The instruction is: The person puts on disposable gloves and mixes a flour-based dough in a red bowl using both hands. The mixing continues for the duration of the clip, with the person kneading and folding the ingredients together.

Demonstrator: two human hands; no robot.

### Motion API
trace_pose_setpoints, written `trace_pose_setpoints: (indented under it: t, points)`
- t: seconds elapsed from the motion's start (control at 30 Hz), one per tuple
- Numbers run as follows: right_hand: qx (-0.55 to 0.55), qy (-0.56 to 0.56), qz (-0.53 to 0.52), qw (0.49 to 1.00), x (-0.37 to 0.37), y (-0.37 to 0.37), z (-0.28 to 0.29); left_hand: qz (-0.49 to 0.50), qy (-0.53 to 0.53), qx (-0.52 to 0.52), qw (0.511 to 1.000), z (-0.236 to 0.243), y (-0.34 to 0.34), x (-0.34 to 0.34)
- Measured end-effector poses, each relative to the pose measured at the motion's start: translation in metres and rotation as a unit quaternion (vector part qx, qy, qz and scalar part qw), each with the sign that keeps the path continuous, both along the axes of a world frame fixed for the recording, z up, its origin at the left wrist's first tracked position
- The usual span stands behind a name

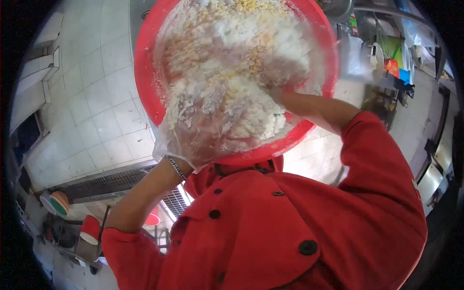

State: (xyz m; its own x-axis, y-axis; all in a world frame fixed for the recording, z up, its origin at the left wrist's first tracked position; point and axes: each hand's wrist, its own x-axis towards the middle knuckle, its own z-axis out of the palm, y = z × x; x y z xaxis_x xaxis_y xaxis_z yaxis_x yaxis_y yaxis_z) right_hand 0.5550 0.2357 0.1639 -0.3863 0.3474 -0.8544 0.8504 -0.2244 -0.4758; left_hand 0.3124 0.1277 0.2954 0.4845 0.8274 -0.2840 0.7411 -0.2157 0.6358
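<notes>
A large red basin (143, 63) holds a floury mixture (227, 34) with yellow crumbs and loose white flour on it. My left hand (193, 135), inside a loose clear plastic glove (169, 140) dusted with flour, lies in the near left part of the mixture. Its fingers do not show through the flour and plastic. From the right, my right hand (276, 93) reaches into the middle of the mixture; flour and motion blur hide its fingers. A pale clumped mass (261, 121) sits between my two hands, near the basin's close rim.
Behind the basin on the right stand a metal rack and shelf with bags, a white round container (377, 63) and coloured packages (392, 67). A floor drain grate (111, 185) runs at the lower left. Beside it are stacked bowls (59, 203) and a red tub (90, 229).
</notes>
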Motion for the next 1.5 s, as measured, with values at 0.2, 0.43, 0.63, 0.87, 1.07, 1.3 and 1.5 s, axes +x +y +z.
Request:
trace_pose_setpoints:
  t: [0.2,0.43,0.63,0.87,1.07,1.3,1.5]
  points:
    - [0.035,0.049,-0.044,0.997,0.020,0.008,0.027,0.005,0.044,-0.053,0.998,0.019,0.025,0.024]
    - [0.215,0.119,-0.040,0.969,0.044,0.032,0.110,0.048,0.047,0.059,0.996,0.011,0.063,0.029]
    - [0.499,0.145,0.128,0.845,0.052,0.046,0.176,0.076,0.015,0.172,0.982,-0.006,0.108,0.016]
    - [0.626,0.015,0.367,0.688,0.078,0.044,0.185,0.177,0.121,0.140,0.967,0.022,0.099,0.001]
    - [0.380,0.109,-0.033,0.918,0.117,0.056,0.057,0.155,0.009,0.083,0.984,-0.034,0.061,-0.003]
    - [0.056,0.141,-0.332,0.931,0.095,0.066,0.021,0.181,0.124,0.026,0.975,-0.066,0.121,0.028]
    - [0.010,0.174,-0.255,0.951,0.073,0.072,0.023,0.047,0.095,0.085,0.991,-0.080,0.140,0.012]
